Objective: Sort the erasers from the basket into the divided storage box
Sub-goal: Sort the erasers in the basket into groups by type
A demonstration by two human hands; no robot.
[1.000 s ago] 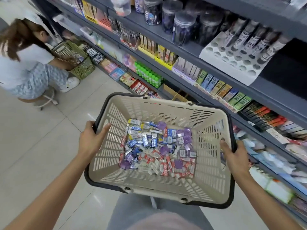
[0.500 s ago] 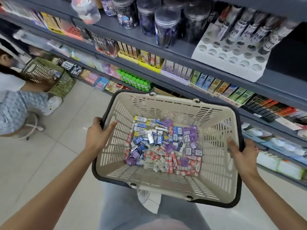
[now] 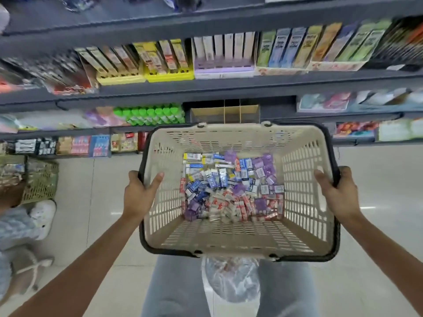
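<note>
A beige plastic basket (image 3: 304, 193) with a dark rim is held in front of me over my lap. Its floor is covered with several small wrapped erasers (image 3: 231, 191) in blue, purple, red and white. My left hand (image 3: 139, 195) grips the basket's left rim, thumb inside the wall. My right hand (image 3: 338, 193) grips the right rim. Straight ahead on the lower shelf stands a brown divided storage box (image 3: 225, 112) with dark compartments, just beyond the basket's far edge.
Grey store shelves (image 3: 206, 85) full of boxed stationery fill the upper view. A clear plastic bag (image 3: 231, 280) lies on my lap under the basket. At the left, a crouching person's shoe (image 3: 43, 213) and a green basket (image 3: 41, 181) sit on the tiled floor.
The view has swung right to face the shelves squarely. The basket, still in both hands, now sits directly below the divided box. The person at the left has slid to the frame's edge.
</note>
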